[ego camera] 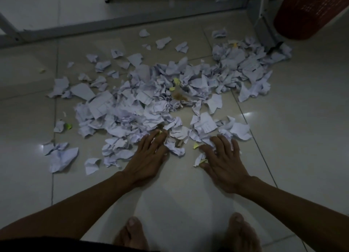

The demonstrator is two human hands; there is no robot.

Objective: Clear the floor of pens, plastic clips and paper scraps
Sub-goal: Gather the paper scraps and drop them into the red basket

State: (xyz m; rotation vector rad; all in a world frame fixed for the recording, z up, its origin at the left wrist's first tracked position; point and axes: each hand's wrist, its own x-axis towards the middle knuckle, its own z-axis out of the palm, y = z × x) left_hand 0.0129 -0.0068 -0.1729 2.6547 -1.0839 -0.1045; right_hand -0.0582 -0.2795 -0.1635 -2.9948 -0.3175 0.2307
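A wide heap of crumpled white paper scraps (pixel 151 100) covers the tiled floor in front of me, with a few small yellow bits (pixel 176 81) mixed in. My left hand (pixel 149 157) lies palm down at the heap's near edge, fingers spread over scraps, holding nothing. My right hand (pixel 221 161) also rests flat on the floor, fingers apart, touching small scraps and a yellow bit (pixel 196 146). No pens or plastic clips show clearly in this dim view.
A red plastic basket (pixel 309 11) stands at the far right beside a grey metal table leg (pixel 262 24). A grey frame bar (pixel 113 23) runs along the back. My bare feet (pixel 132 232) are at the bottom edge. Loose scraps (pixel 60 157) lie to the left.
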